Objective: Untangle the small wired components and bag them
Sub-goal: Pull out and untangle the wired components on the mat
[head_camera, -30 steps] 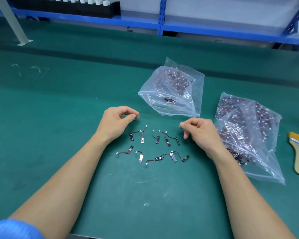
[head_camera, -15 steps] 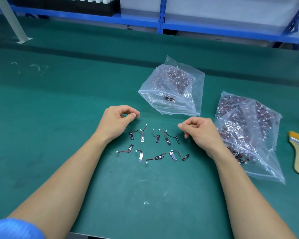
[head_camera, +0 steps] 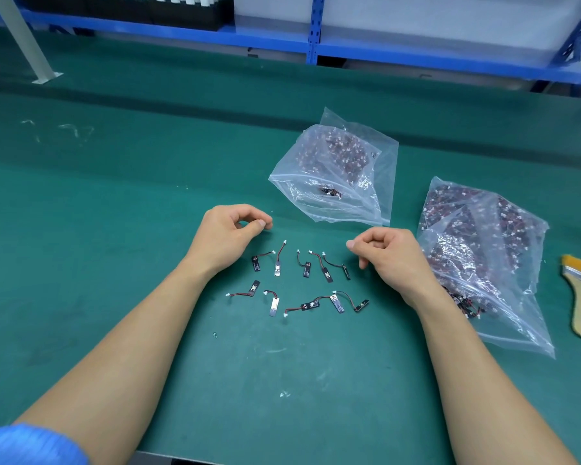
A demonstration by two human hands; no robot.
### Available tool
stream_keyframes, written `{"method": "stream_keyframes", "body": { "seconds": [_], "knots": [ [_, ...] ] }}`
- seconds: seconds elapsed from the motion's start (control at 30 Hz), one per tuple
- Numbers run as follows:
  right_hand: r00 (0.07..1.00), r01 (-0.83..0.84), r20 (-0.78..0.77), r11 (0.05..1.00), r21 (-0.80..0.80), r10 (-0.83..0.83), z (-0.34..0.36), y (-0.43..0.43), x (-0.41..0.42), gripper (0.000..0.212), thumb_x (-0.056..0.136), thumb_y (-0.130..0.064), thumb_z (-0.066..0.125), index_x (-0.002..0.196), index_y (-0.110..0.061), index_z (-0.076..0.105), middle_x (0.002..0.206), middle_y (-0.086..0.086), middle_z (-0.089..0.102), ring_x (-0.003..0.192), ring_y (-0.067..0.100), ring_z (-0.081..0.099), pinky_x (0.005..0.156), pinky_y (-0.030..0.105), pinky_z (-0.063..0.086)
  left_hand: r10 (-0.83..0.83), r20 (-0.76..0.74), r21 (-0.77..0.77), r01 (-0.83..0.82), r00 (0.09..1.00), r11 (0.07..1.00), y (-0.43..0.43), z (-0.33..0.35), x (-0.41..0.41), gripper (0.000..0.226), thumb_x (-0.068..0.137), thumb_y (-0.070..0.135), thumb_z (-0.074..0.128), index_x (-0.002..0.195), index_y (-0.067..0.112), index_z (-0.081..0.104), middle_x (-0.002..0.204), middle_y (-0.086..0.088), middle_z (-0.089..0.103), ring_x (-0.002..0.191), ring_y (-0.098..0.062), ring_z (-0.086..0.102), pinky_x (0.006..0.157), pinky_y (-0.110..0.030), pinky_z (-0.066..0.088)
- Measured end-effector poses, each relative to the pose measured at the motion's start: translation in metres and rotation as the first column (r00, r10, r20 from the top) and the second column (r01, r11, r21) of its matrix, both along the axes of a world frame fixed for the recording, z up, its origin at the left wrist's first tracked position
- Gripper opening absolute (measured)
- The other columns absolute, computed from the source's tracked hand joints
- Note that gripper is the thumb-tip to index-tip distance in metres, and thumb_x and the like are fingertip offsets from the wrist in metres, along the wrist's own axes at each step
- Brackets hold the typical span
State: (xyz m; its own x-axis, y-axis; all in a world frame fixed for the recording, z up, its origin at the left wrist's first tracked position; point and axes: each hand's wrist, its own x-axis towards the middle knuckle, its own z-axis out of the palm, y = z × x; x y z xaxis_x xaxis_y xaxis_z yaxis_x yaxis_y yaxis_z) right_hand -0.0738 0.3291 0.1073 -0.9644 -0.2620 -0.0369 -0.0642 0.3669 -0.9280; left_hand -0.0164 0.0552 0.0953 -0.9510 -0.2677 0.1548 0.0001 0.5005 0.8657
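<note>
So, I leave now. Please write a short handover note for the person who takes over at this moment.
Left hand: fingers curled, holds nothing visible, left of the parts.
Right hand: the same, on their right.
Wired components: about ten lie separated in two rows on the green mat between the hands.
Clear zip bag behind the rows, fuller bag at right; both hold components.
Done: this batch looks untangled. Left: bag it; which bag, I cannot tell.

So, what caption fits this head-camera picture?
A person's left hand and right hand, fingers curled, flank rows of wired parts on a green bench beside bags.
</note>
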Motion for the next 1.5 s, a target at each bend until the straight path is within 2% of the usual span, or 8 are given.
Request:
{"method": "stream_keyframes", "body": {
  "seconds": [0.17,0.47,0.6,0.77,0.97,1.13,1.33,1.5],
  "knots": [
    [1.000,0.000,0.003,1.000,-0.002,0.000,0.0000,0.0000,0.0000,0.021,0.087,-0.022,0.077,0.068,-0.017,0.069,0.051,-0.002,0.061,0.041,0.004,0.040,0.045,0.010,0.034,-0.001,0.000,0.000,0.001,1.000,1.000,0.0009,0.0007,-0.0001,0.018,0.094,0.021,0.065,0.084,0.033,0.075,0.089,0.022,0.074,0.068,-0.027,0.050,0.068,-0.026,0.045],
    [1.000,0.000,0.000,1.000,0.005,0.000,-0.0006,0.0005,-0.0003,0.021,0.087,-0.023,0.077,0.069,-0.016,0.069,0.051,-0.002,0.062,0.043,0.005,0.040,0.045,0.011,0.034,0.002,0.002,-0.004,-0.002,1.000,1.000,0.0009,0.0005,-0.0006,0.018,0.094,0.022,0.065,0.085,0.034,0.075,0.089,0.023,0.074,0.070,-0.030,0.052,0.070,-0.027,0.046],
    [1.000,-0.002,-0.002,1.000,0.003,0.002,-0.0016,0.0007,-0.0007,0.022,0.087,-0.024,0.078,0.068,-0.017,0.069,0.051,-0.002,0.062,0.044,0.006,0.041,0.046,0.010,0.035,-0.001,-0.005,0.000,0.001,1.000,1.000,0.0000,-0.0002,-0.0005,0.019,0.094,0.021,0.065,0.084,0.035,0.075,0.089,0.023,0.074,0.065,-0.018,0.047,0.067,-0.025,0.045],
    [1.000,-0.003,-0.001,1.000,0.001,0.003,-0.0023,0.0007,-0.0014,0.022,0.087,-0.025,0.077,0.067,-0.018,0.069,0.051,-0.002,0.062,0.044,0.007,0.041,0.046,0.011,0.035,-0.004,-0.005,0.004,0.004,1.000,1.000,-0.0004,-0.0008,-0.0007,0.017,0.094,0.020,0.065,0.087,0.032,0.075,0.089,0.021,0.074,0.068,-0.030,0.049,0.072,-0.030,0.048],
    [1.000,-0.005,-0.001,1.000,-0.006,0.005,-0.0035,0.0005,-0.0020,0.022,0.086,-0.025,0.078,0.068,-0.018,0.070,0.051,-0.002,0.062,0.045,0.007,0.042,0.046,0.011,0.034,-0.010,-0.004,0.008,0.010,1.000,1.000,-0.0005,-0.0008,-0.0005,0.018,0.094,0.020,0.065,0.086,0.032,0.075,0.088,0.021,0.075,0.062,-0.016,0.045,0.068,-0.026,0.045],
    [1.000,-0.006,-0.003,1.000,-0.011,0.006,-0.0038,0.0007,-0.0027,0.022,0.086,-0.025,0.078,0.068,-0.018,0.070,0.051,-0.002,0.062,0.044,0.007,0.042,0.046,0.010,0.035,-0.004,0.005,-0.002,0.004,1.000,1.000,-0.0001,-0.0002,0.0001,0.017,0.094,0.021,0.065,0.087,0.032,0.075,0.089,0.021,0.075,0.074,-0.035,0.056,0.077,-0.036,0.052],
    [1.000,-0.007,-0.004,1.000,-0.009,0.006,-0.0043,0.0005,-0.0028,0.021,0.087,-0.024,0.078,0.069,-0.017,0.070,0.051,-0.002,0.062,0.043,0.006,0.042,0.045,0.010,0.034,0.000,0.007,-0.009,0.000,1.000,1.000,0.0005,-0.0001,-0.0002,0.017,0.094,0.021,0.065,0.087,0.032,0.075,0.089,0.022,0.074,0.079,-0.035,0.060,0.081,-0.038,0.053],
    [1.000,-0.007,-0.008,1.000,-0.007,0.007,-0.0036,0.0005,-0.0022,0.021,0.087,-0.023,0.077,0.069,-0.016,0.069,0.050,-0.002,0.061,0.042,0.004,0.041,0.045,0.010,0.034,-0.005,0.004,0.004,0.005,1.000,1.000,-0.0004,-0.0010,-0.0009,0.017,0.094,0.021,0.065,0.086,0.033,0.075,0.088,0.022,0.074,0.064,-0.016,0.050,0.071,-0.031,0.049]
  ]
}}
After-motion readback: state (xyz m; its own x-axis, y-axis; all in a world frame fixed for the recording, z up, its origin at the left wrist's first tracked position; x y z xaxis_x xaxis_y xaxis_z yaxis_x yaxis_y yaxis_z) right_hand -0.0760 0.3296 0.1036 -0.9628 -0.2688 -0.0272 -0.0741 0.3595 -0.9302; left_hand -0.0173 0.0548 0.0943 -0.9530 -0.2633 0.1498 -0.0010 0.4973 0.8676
